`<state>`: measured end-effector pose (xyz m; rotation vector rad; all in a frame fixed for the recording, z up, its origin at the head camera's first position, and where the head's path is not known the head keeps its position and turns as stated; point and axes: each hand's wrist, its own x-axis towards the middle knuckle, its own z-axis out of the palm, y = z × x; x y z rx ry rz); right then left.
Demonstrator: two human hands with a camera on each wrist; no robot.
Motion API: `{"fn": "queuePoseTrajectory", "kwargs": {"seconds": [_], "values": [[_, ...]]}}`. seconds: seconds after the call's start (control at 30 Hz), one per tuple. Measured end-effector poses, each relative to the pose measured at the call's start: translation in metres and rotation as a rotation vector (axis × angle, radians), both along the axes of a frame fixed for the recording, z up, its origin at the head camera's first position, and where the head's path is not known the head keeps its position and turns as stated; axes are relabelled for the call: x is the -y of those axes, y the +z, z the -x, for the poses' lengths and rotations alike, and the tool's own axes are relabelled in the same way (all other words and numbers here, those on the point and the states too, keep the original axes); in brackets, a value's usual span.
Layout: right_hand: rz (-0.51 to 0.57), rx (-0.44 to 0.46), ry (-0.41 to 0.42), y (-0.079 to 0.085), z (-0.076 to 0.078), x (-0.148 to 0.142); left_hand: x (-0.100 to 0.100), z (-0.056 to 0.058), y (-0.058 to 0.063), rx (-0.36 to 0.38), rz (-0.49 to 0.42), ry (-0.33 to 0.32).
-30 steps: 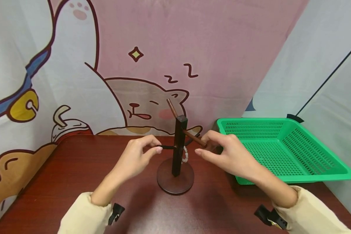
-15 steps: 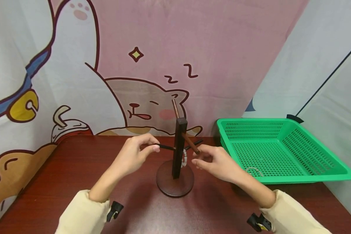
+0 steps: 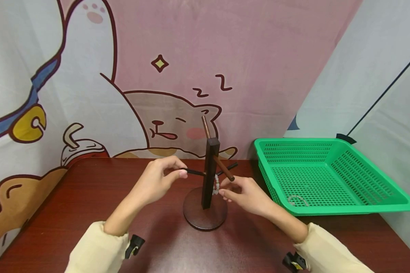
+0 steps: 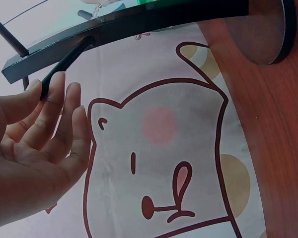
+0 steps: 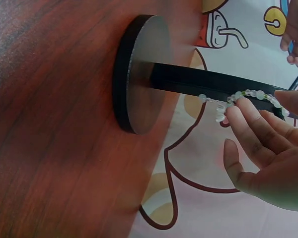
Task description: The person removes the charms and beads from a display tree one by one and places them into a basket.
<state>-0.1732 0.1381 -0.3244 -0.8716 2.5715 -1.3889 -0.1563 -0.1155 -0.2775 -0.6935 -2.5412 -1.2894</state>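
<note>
A dark wooden stand (image 3: pixel 210 170) with a round base (image 3: pixel 205 218) and several pegs rises from the table. My left hand (image 3: pixel 160 176) pinches the tip of its black left peg (image 3: pixel 194 172) between thumb and fingers, as the left wrist view (image 4: pixel 64 62) also shows. Beside the post hangs a bracelet of pale, clear beads (image 3: pixel 216 185), below the black right peg (image 3: pixel 228 168). Right at those beads (image 5: pixel 260 94) are the fingertips of my right hand (image 3: pixel 244 195), the fingers fairly straight, with the brown front peg (image 3: pixel 224 168) just above.
On the right stands a green perforated basket (image 3: pixel 355 209); another pale bracelet (image 3: pixel 298 201) lies in its near left corner. A brown wooden table (image 3: pixel 123 242) carries everything, and a printed cloth (image 3: pixel 259 76) hangs behind.
My right hand has left the brown front peg and moved down and left to the hanging bracelet. The stand has turned slightly while my left hand keeps its pinch on the black peg.
</note>
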Motion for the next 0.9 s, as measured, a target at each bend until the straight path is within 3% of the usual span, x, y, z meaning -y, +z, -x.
{"fn": "queuePoseTrajectory", "kwargs": {"seconds": [0.3, 0.9], "values": [[-0.072, -0.031, -0.026, -0.0003, 0.0018, 0.0042, -0.0001, 0.0002, 0.0002, 0.017, -0.001, 0.000], [-0.068, -0.113, 0.000, 0.0015, 0.0044, 0.0073, -0.0005, 0.0004, -0.0009, 0.002, 0.005, 0.007]]}}
